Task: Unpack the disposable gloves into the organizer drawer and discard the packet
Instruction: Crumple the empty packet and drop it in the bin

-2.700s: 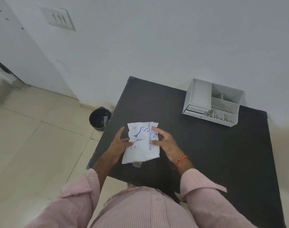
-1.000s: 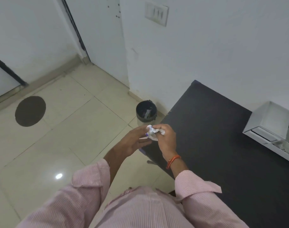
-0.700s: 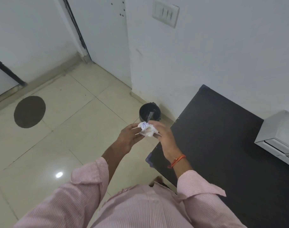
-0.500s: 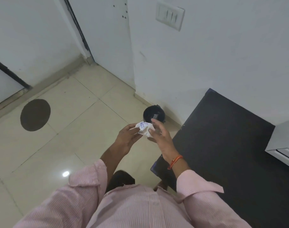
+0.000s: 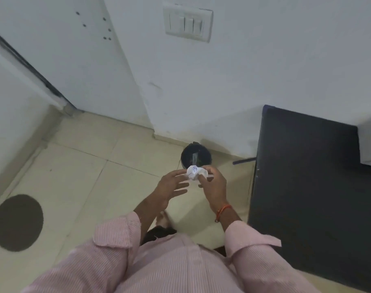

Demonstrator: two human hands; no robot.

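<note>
packet [image 5: 194, 172]: crumpled into a white ball, pinched in right hand [image 5: 214, 185] fingertips, above black bin [image 5: 196, 157] on the floor | left hand [image 5: 172, 187]: fingers spread, empty, just beside the ball | bench [image 5: 311, 187]: to the right, organizer [image 5: 370, 142] at frame edge

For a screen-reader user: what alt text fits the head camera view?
A person's right hand pinches a crumpled white packet above a small black bin on the tiled floor, left hand open beside it. A black table stands at right.
</note>
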